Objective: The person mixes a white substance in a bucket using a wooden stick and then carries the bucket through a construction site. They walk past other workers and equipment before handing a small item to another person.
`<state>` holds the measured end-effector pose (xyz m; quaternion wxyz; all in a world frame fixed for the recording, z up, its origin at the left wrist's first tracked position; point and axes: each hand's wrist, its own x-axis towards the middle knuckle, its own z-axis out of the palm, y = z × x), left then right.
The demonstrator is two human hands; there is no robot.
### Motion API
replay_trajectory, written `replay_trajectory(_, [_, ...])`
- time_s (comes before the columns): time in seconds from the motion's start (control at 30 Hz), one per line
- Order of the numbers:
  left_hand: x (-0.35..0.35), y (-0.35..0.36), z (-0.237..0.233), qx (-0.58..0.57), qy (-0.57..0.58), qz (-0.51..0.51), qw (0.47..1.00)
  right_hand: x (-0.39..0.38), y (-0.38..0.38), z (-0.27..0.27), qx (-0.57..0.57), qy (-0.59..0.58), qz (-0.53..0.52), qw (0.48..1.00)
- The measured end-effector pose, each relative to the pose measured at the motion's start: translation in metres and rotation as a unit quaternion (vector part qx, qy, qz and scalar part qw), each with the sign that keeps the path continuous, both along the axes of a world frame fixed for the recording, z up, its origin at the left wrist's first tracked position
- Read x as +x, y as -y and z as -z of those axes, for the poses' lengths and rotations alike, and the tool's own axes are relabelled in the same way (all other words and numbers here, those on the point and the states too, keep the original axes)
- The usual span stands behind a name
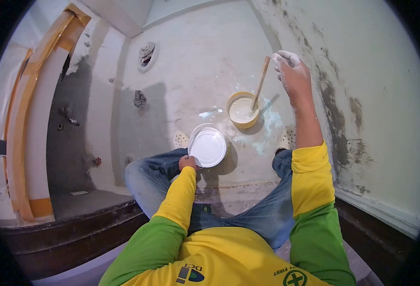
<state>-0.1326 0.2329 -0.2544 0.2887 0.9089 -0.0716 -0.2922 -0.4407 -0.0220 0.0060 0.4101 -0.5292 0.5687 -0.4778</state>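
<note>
My left hand [187, 162] is closed on the near left edge of a round white bucket lid [209, 147]. The lid lies over a pale bucket [228, 148] between my knees, its outline slightly off the bucket's rim at the far side. Raised near the right wall, my right hand [292, 74] has curled fingers coated in white powder; I cannot tell whether anything small is pinched in them. Below and left of it stands a yellow tub [243, 123] of off-white paste, a wooden stick [261, 82] leaning upright in it.
Pale splashes [269, 121] mark the floor around the tub. A drain hole with crumpled stuffing [147, 53] and a smaller stuffed pipe opening [140, 98] are farther off. Dark stains run along the right wall [386, 105]. Orange tape [21, 128] edges a frame at left.
</note>
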Motion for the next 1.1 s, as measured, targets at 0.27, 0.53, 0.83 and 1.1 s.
replay_trajectory(0.27, [0.011, 0.008, -0.037, -0.040, -0.150, 0.056, 0.986, -0.011, 0.002, 0.000, -0.004, 0.026, 0.018, 0.999])
replay_trajectory(0.53, [-0.059, -0.003, -0.099, -0.136, 0.285, 0.509, 0.801, -0.008, -0.002, -0.003, -0.005, 0.020, 0.012, 1.000])
replay_trajectory(0.83, [-0.079, 0.003, -0.020, 0.122, 0.329, 0.607, 0.713, -0.005, -0.001, 0.002, -0.011, -0.011, -0.001, 1.000])
replay_trajectory(1.1, [-0.076, 0.027, -0.042, 0.163, 0.237, 0.619, 0.731, -0.012, -0.005, -0.001, -0.014, -0.014, 0.004, 1.000])
